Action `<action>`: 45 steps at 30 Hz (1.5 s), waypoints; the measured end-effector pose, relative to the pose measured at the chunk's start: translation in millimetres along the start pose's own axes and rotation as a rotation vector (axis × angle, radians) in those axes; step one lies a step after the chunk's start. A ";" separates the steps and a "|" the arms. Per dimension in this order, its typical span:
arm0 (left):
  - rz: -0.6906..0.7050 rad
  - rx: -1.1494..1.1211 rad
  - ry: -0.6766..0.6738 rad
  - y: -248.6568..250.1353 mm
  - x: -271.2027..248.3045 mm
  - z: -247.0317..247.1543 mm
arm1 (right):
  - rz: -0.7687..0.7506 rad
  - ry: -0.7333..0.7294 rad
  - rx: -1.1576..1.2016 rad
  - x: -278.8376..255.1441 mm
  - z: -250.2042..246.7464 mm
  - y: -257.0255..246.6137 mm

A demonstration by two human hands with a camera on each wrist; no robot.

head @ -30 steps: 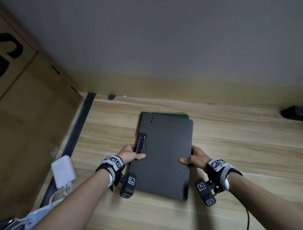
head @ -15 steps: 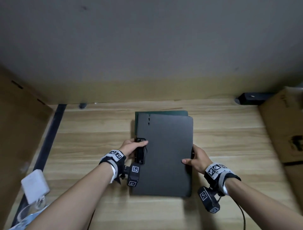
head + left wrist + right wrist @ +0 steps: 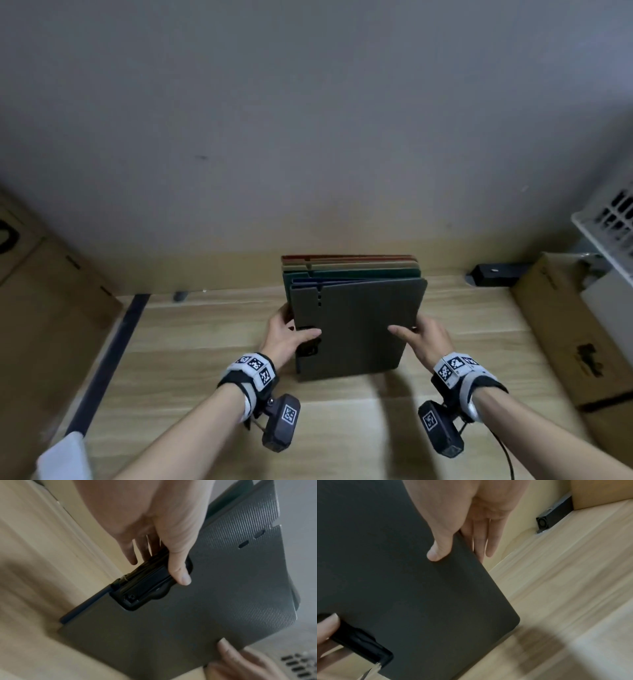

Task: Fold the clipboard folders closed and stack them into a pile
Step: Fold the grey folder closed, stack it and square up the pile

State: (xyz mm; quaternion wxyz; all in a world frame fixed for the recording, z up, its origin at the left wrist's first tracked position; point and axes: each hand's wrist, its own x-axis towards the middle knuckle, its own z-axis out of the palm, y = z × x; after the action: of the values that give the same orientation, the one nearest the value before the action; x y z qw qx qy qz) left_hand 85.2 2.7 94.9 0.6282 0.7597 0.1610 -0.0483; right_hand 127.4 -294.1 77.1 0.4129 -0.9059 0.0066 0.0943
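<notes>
A stack of closed clipboard folders [image 3: 356, 329] is tipped up on the wooden table [image 3: 191, 342], its near edge low and its far edge raised. The grey folder [image 3: 214, 601] faces me; blue, green, tan and red edges [image 3: 349, 265] show behind it. My left hand [image 3: 294, 334] grips the stack's left edge, thumb [image 3: 178, 563] over the black clip [image 3: 147, 588], fingers behind. My right hand [image 3: 411, 330] grips the right edge, thumb [image 3: 438, 550] on the grey cover [image 3: 393, 574], fingers behind the stack.
Cardboard boxes stand at the left [image 3: 51, 308] and right [image 3: 575, 335] of the table. A black device [image 3: 496, 274] lies at the back right by the wall, below a white slotted basket [image 3: 613, 233]. A white object [image 3: 65, 455] sits at the near left.
The stack lay flat on the table under both hands; now its far edge is lifted and the coloured folders show behind the grey one. Both hands kept their grip.
</notes>
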 end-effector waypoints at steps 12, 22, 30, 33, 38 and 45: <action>0.028 0.123 -0.032 4.6 -4.3 -2.3 | -0.015 0.192 0.585 17.3 -12.3 -58.9; 0.118 -0.208 0.201 73.8 -8.5 13.1 | -0.096 0.237 0.728 22.8 -10.6 -76.2; 0.080 -0.265 0.448 72.4 10.6 26.1 | 0.069 0.200 0.905 27.8 -8.0 -76.1; 0.122 -0.294 0.502 69.1 12.5 28.0 | 0.090 0.185 0.859 27.9 -8.7 -76.2; 0.207 -0.328 0.594 73.6 7.7 34.4 | -0.042 0.285 0.746 26.3 -13.0 -84.8; 0.260 -0.341 0.579 63.6 1.3 35.4 | -0.190 0.303 0.600 15.8 -10.3 -83.2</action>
State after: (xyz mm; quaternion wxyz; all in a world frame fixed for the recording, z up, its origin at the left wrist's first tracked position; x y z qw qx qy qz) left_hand 110.4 -41.5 147.0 0.6751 0.6403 0.2400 0.2769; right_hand 152.1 -245.9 143.0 0.6619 -0.7445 0.0106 -0.0862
